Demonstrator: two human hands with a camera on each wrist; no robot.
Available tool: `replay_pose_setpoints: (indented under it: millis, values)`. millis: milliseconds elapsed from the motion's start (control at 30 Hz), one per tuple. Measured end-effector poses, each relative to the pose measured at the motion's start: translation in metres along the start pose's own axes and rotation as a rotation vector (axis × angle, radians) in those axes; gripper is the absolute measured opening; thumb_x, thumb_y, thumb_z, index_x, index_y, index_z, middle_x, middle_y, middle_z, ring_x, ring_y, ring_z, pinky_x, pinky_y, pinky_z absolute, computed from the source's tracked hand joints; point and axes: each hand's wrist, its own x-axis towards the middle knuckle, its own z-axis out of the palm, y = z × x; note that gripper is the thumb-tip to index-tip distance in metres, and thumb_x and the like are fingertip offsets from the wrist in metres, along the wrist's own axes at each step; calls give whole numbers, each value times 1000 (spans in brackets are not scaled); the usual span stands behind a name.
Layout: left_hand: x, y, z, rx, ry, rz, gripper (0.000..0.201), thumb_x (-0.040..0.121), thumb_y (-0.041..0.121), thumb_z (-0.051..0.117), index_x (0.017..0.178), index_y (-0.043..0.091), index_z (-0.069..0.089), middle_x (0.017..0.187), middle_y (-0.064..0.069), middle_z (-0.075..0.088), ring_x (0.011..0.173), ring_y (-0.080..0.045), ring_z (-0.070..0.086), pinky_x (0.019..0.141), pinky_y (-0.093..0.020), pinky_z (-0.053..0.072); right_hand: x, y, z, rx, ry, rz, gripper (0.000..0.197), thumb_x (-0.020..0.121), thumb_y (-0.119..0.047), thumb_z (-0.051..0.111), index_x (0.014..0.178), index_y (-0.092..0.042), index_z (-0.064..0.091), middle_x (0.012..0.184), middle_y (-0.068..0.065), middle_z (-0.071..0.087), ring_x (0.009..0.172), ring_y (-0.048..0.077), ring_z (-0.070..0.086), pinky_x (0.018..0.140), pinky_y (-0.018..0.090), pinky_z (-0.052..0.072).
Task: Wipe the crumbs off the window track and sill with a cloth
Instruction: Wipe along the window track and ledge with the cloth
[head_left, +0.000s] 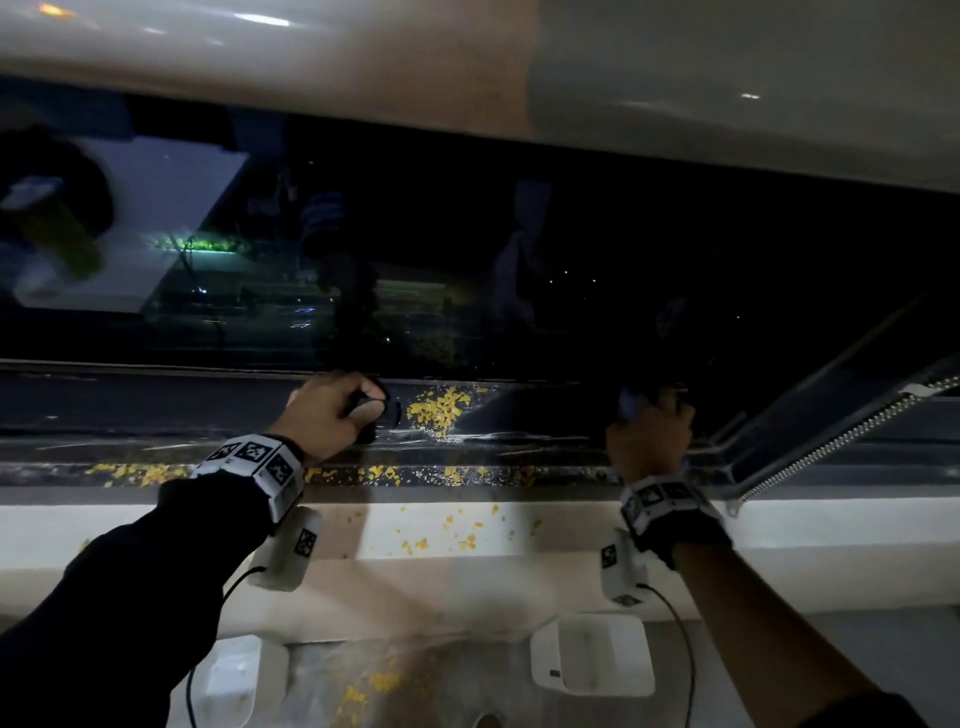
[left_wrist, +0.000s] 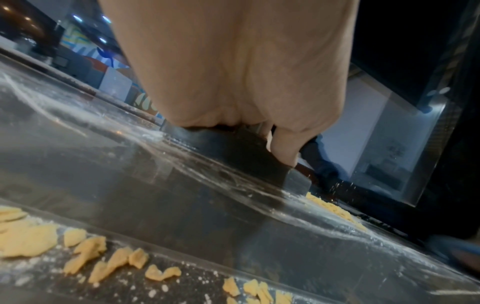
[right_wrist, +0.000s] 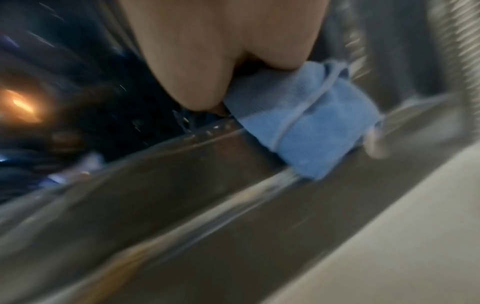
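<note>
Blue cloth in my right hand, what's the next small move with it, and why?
Probably drag the blue cloth leftward along the window track toward the yellow crumb pile. The right hand grips the cloth at the track's right end, while the pile lies between it and the left hand, which holds a dark object that I can't identify.

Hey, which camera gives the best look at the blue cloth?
The right wrist view: the blue cloth fills the frame's middle, bunched under the right hand and pressed to the track, though motion-blurred. The head view shows only a dim blue sliver beside the fist. In the left wrist view I cannot make it out with certainty.
</note>
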Motion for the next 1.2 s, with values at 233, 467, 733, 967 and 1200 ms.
replay_pose_setpoints:
  millis: [233, 467, 733, 967, 1200]
  values:
    - [-1, 0, -4, -20, -9, 16, 6, 86, 42, 59, 86, 47, 55, 102, 12, 65, 99, -15, 60, 92, -40, 46, -66, -88, 24, 495, -37, -627, 32, 84, -20, 50, 113, -17, 63, 111, 4, 61, 104, 19, 51, 90, 30, 34]
    - [-3, 1, 0, -3, -19, 14, 12, 82, 52, 50, 91, 46, 54, 106, 10, 64, 105, -18, 56, 95, -44, 43, 8, 43, -4, 118, 181, -165, 50, 70, -27, 38, 103, -4, 68, 105, 25, 62, 92, 45, 58, 83, 45, 38]
    - [-4, 7, -2, 8, -7, -9, 11, 84, 49, 53, 93, 42, 57, 107, 8, 64, 107, -20, 55, 96, -45, 41, -90, -83, 38, 264, 102, -532, 52, 70, -20, 48, 121, -20, 55, 119, 3, 53, 109, 29, 50, 87, 40, 34]
    - [-4, 3, -1, 11, 7, -16, 19, 85, 49, 55, 98, 37, 62, 107, 5, 64, 106, -21, 56, 93, -42, 43, -23, -27, 15, 459, 33, -467, 39, 79, -22, 39, 100, -10, 70, 103, 12, 66, 95, 35, 61, 87, 49, 46]
    - [-4, 9, -3, 16, 19, -4, 9, 88, 35, 61, 96, 32, 64, 106, 6, 65, 105, -20, 57, 92, -41, 43, -2, 25, 19, -9, 38, -100, 53, 78, -38, 34, 118, -23, 65, 122, 13, 56, 101, 41, 50, 84, 45, 41]
